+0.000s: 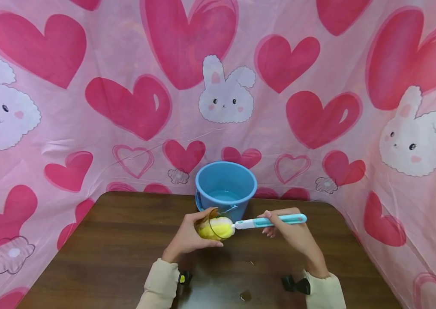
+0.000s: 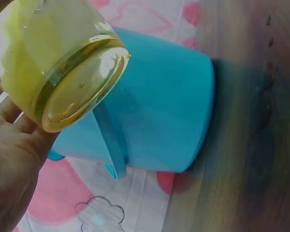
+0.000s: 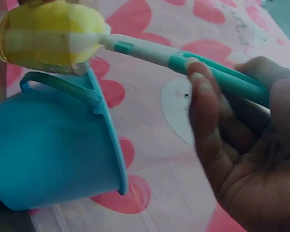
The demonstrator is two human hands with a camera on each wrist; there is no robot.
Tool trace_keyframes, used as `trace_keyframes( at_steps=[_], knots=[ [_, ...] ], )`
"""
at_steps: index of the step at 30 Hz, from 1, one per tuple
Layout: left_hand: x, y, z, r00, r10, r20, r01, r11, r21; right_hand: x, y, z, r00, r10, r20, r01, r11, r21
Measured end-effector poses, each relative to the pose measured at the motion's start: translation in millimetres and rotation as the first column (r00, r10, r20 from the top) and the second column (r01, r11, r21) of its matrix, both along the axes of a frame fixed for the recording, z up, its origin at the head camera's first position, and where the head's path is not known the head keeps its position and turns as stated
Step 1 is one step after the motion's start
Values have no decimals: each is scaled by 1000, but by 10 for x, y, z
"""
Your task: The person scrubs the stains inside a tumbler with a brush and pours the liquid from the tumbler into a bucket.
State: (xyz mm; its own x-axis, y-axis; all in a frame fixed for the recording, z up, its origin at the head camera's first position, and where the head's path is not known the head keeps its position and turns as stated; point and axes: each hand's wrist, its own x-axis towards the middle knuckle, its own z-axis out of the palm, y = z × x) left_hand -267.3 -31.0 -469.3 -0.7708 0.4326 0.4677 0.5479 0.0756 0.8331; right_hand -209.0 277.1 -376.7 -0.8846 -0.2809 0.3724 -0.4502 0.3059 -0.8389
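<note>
My left hand [image 1: 191, 235] grips an amber glass cup [image 2: 82, 82], tipped on its side with its mouth toward the right. Inside the cup sits the yellow and white sponge head of a bottle brush [image 1: 222, 227], part of it showing at the mouth. The brush's teal and white handle [image 3: 208, 75] is held by my right hand [image 1: 285, 225], thumb on one side and fingers on the other. In the left wrist view the cup's thick base faces the camera, with drops of water on it.
A blue bucket [image 1: 226, 199] with its handle hanging down stands just beyond the hands, near the back edge of the brown wooden table [image 1: 125, 240]. Small wet spots [image 1: 245, 295] lie on the tabletop. A pink cloth [image 1: 140, 56] with hearts and rabbits surrounds the table.
</note>
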Motion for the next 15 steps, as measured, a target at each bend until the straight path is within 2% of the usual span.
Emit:
trace_keyframes(
  at_steps=[4,7,10,15],
  knots=[
    [8,22,-17,1000,-5,0,5,1000,8,-14,-35,-53,997,40,69,-43,998,39],
    [8,28,-32,1000,-10,-2,10,1000,5,-6,-73,-76,997,46,65,-50,997,56],
    [3,27,-50,1000,-15,4,15,1000,1,7,-111,-80,998,54,12,-54,997,59],
    [-4,18,-39,1000,-6,-6,6,1000,2,39,-62,-33,994,44,-104,-46,999,-24]
  ],
)
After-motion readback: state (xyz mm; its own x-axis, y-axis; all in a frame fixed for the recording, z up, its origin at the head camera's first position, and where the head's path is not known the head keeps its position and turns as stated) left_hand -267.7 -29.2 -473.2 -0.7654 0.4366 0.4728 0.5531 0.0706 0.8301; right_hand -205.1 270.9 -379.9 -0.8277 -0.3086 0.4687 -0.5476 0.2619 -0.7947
